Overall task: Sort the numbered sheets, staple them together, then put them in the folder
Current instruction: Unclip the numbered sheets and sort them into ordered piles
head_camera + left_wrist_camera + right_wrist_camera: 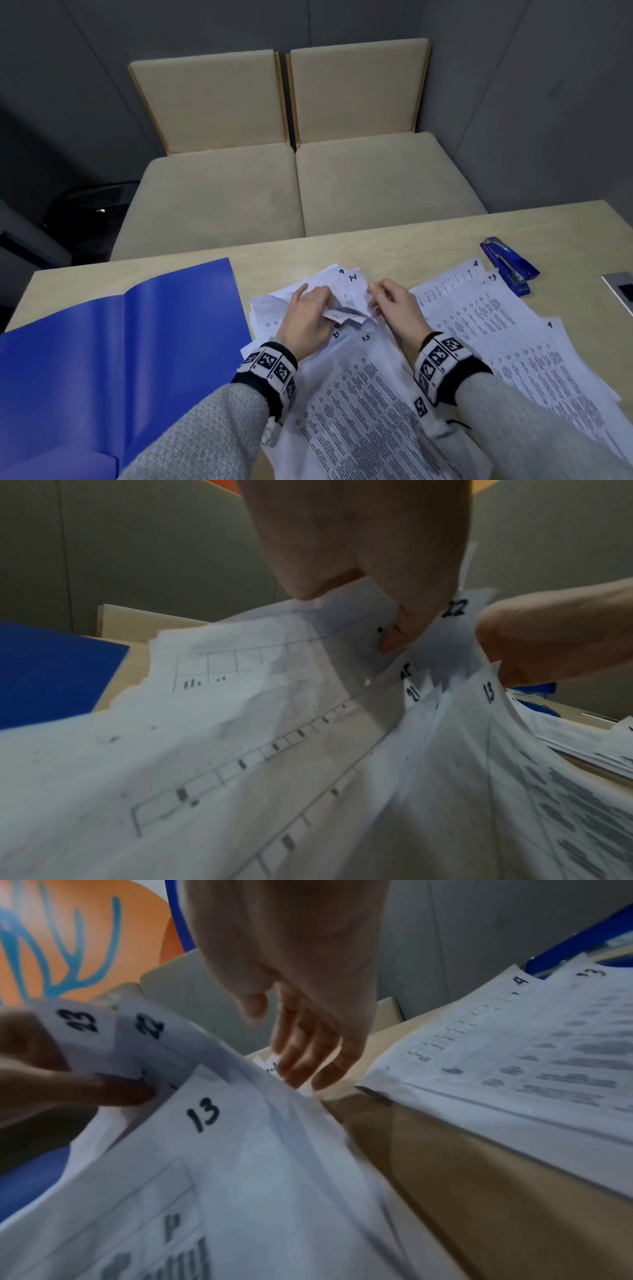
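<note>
An untidy pile of numbered sheets [346,394] lies in the middle of the table, with 13 [365,338] on top and 9 and 14 at its far edge. My left hand [325,308] pinches the lifted corners of a few sheets [325,631]; 22 [455,608] and 23 [82,1020] show there. My right hand [376,294] hovers beside it, fingers [301,1056] straight and touching the sheet marked 14. A second spread of sheets [479,308] lies to the right, showing 4 and 1. The blue folder [120,342] lies open on the left. A blue stapler [510,270] sits at the far right.
The wooden table [394,246] has a metal socket plate [621,287] at its right edge. Beyond the far edge stands a beige sofa [291,188]. A strip of bare table [428,1150] separates the two groups of sheets.
</note>
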